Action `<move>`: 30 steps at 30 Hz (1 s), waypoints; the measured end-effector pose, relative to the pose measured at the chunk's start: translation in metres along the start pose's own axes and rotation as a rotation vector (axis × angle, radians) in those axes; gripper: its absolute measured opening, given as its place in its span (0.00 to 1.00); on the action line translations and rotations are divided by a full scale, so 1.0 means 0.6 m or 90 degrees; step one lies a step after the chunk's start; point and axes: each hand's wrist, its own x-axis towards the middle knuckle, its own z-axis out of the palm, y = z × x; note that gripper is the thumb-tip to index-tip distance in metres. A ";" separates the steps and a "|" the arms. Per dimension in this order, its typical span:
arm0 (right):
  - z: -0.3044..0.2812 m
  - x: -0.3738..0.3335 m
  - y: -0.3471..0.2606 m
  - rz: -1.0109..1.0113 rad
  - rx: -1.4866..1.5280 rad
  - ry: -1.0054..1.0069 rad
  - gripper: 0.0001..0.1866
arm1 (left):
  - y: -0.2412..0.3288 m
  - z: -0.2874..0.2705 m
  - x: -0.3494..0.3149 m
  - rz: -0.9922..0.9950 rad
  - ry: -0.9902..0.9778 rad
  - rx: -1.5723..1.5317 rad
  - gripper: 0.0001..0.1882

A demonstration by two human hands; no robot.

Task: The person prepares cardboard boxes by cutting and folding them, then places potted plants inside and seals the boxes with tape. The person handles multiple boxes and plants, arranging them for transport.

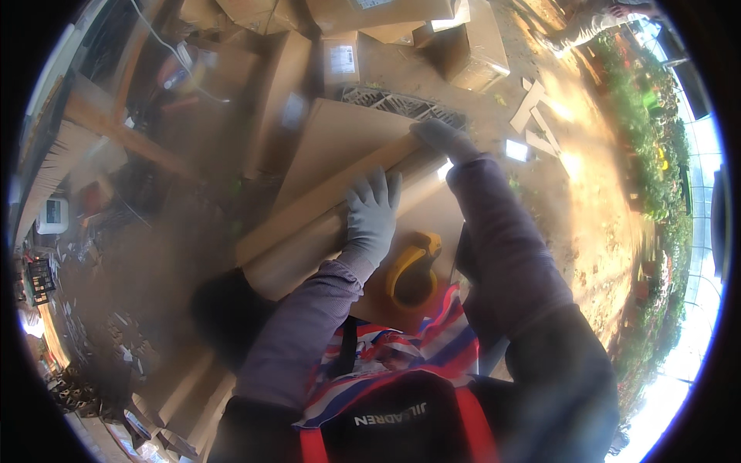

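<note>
A long cardboard box (297, 251) lies slantwise before me, its upper flaps folded toward the middle seam. My left hand (372, 212), in a grey glove, rests on the near flap beside the seam with its fingers spread. At the far right end of the box, my right hand (444, 140), gloved too, grips the corner, fingers held together; its fingertips are partly hidden. A yellow tape dispenser (414, 272) lies close to my body on the near cardboard, just right of my left forearm, with neither hand touching it.
Several cardboard boxes (475, 50) stand beyond, one with a white label. A dark plastic crate (378, 99) sits behind the box. Cardboard scraps (532, 116) lie on the dirt floor at right, before rows of green plants (656, 154). A white container (52, 216) stands far left.
</note>
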 end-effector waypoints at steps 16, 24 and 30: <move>-0.045 -0.088 0.001 0.056 -0.571 0.301 0.31 | -0.228 0.022 -0.289 -0.568 0.303 -0.674 0.41; -0.063 -0.236 0.046 0.319 0.326 -0.001 0.44 | -0.192 -0.073 -0.215 -0.563 0.548 -0.830 0.22; -0.017 -0.258 0.028 0.125 0.212 0.026 0.36 | -0.178 -0.177 -0.198 -0.461 0.740 -0.768 0.10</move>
